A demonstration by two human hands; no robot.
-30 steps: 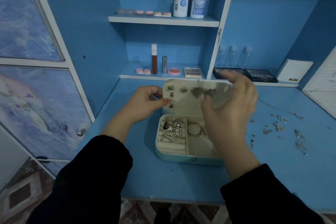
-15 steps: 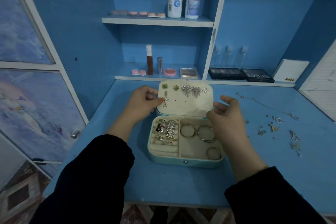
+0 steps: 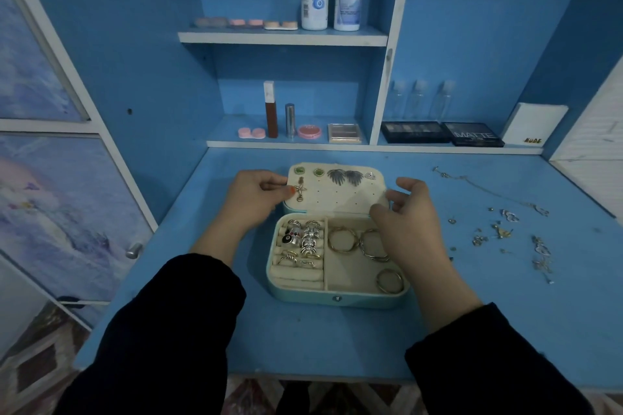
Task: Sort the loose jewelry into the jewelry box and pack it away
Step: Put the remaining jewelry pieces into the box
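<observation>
The jewelry box [image 3: 337, 300] sits open in the middle of the blue desk [image 3: 303, 340], its cream lid [image 3: 340, 200] tipped back toward 12 o'clock. The left hand [image 3: 254, 200] comes in from 9 o'clock and pinches the lid's left edge, thumb tip right beside a starfish earring [image 3: 300, 190] pinned there. The right hand [image 3: 406, 232] hovers over the box's right compartment, fingers half curled by the lid's right edge. I can't tell whether it grips the lid or only touches it. Rings [image 3: 303, 239] fill the rolls in the left compartment, and hoops [image 3: 344, 239] lie in the right one. Loose jewelry [image 3: 505, 227] is scattered on the desk out at 3 o'clock from the box, well apart from it, with a thin chain [image 3: 485, 188] trailing at 2 o'clock.
</observation>
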